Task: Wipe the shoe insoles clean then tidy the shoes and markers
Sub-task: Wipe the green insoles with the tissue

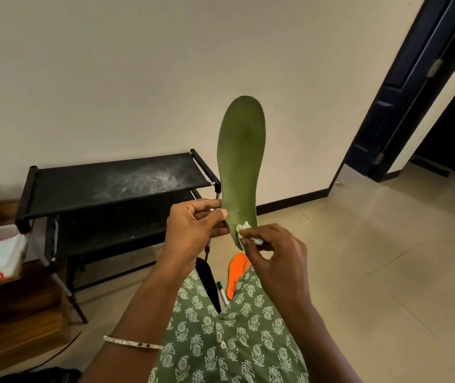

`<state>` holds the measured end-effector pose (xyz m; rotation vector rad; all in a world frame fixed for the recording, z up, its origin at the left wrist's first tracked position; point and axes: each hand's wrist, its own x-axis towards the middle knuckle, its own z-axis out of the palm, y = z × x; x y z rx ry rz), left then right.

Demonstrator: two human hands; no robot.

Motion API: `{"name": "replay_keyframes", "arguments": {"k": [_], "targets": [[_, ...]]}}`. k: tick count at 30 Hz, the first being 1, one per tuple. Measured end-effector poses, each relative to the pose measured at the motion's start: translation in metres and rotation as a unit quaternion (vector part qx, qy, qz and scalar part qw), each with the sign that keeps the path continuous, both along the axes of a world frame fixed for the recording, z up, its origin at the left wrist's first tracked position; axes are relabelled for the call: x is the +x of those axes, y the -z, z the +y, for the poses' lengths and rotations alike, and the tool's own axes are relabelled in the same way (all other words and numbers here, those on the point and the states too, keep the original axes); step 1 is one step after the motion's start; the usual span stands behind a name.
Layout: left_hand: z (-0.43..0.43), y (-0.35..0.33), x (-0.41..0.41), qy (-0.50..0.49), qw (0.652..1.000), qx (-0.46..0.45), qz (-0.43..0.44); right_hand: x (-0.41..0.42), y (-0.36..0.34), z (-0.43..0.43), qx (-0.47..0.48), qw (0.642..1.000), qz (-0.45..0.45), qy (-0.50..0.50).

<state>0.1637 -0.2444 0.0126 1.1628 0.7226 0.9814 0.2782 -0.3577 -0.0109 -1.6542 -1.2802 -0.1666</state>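
1. One long green fabric-topped shoe insole (241,161) stands upright in the air in the middle of the view. Its toe points to 12 o'clock and its heel to 6 o'clock.
2. On the floor at 6 o'clock from the heel I count one flat orange insole (236,275), one flat black insole (207,280) and one white marker with a green cap (222,293). All three are partly hidden by the green printed garment (234,341). I cannot tell whether a second orange one lies under the first.
3. The left hand (197,225) pinches the 9 o'clock edge of the green insole near the heel, thumb in front and the other fingers curled behind.
4. The right hand (273,255) has its fingers curled, and the fingertips pinch one small white wad of wipe (243,228), which is pressed on the heel part.
5. Both forearms rise from 6 o'clock and the hands meet at the heel. The left wrist carries one thin silver bangle (132,342).
6. At 9 o'clock one black two-shelf shoe rack (115,186) stands against the wall.
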Motion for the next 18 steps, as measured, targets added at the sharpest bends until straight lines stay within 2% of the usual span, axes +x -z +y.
{"name": "replay_keyframes", "arguments": {"k": [8,18], "targets": [[-0.006,0.004,0.009,0.051,0.997,0.043,0.041,0.032,-0.022,0.026,0.058,0.995,-0.034,0.07],[0.004,0.006,-0.001,0.023,1.0,-0.01,0.017,0.017,0.011,0.0,0.0,0.999,-0.034,0.007]]}}
